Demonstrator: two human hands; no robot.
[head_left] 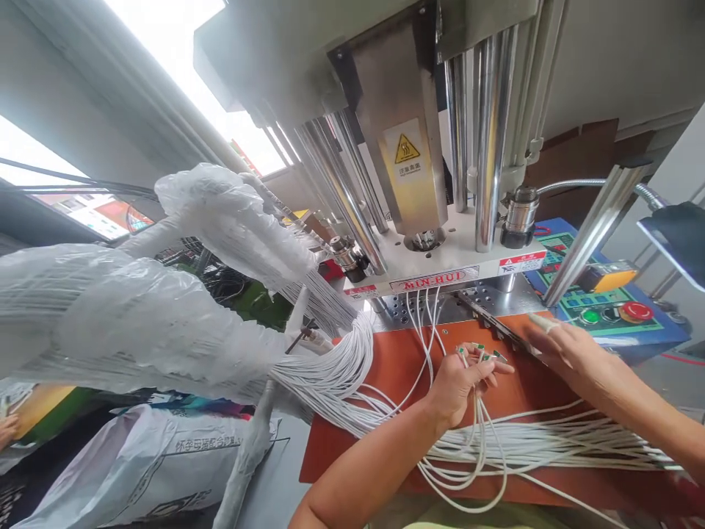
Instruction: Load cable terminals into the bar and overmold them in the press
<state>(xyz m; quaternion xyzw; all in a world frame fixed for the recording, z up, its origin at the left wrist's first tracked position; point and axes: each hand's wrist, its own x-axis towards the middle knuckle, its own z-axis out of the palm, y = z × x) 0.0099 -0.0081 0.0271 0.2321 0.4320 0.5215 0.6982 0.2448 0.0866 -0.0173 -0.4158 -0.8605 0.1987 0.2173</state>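
Note:
Several white cables with small green-and-silver connector ends [485, 354] are gripped in my left hand [460, 378], above the orange board. Their lengths loop down below it. My right hand [567, 349] is to the right, fingers extended and slightly blurred, beside a dark metal strip [499, 327] that slants across the board; a pale cover is on one finger. Nothing shows in its grasp. More white cables [427, 323] run from under the press plate onto the board. A thick bundle of white cables [529, 441] lies along the board's near side.
The press [435, 278] with metal columns stands in front. A control box [622, 316] with green and red buttons is at right, beside a lamp [677, 239]. Plastic-wrapped cable bundles [137, 316] fill the left, above a white sack [181, 463]. Another person's hand [7, 427] shows far left.

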